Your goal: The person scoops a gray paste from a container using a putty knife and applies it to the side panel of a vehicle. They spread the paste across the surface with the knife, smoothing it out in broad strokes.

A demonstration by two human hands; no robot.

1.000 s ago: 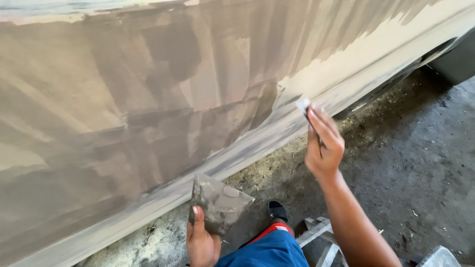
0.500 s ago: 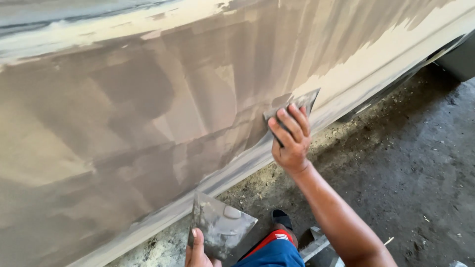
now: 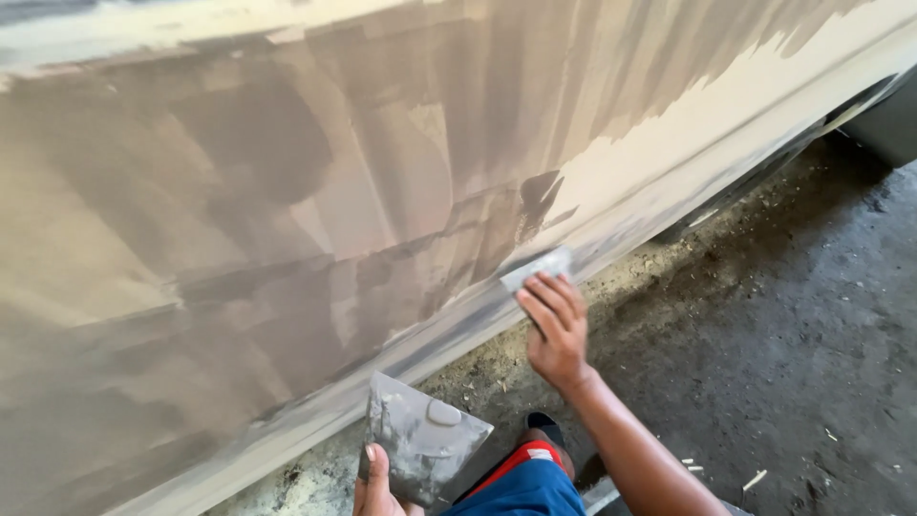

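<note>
Right hand [image 3: 557, 330] grasping a small flat spreader [image 3: 538, 268], fingers [image 3: 544, 298] flat along its back, blade edge pressed on the lower edge of the car body panel [image 3: 287, 191]. Thin, light and probably springy; likely best held near the back edge, away from the wet, slippery grey filler [image 3: 535, 196]. Left hand [image 3: 377, 483] clamped, thumb on top, on a flat mixing board [image 3: 420, 449] low beside the sill. Gritty floor [image 3: 764, 363] below; knee in blue shorts [image 3: 521, 487] crowding the board.
</note>
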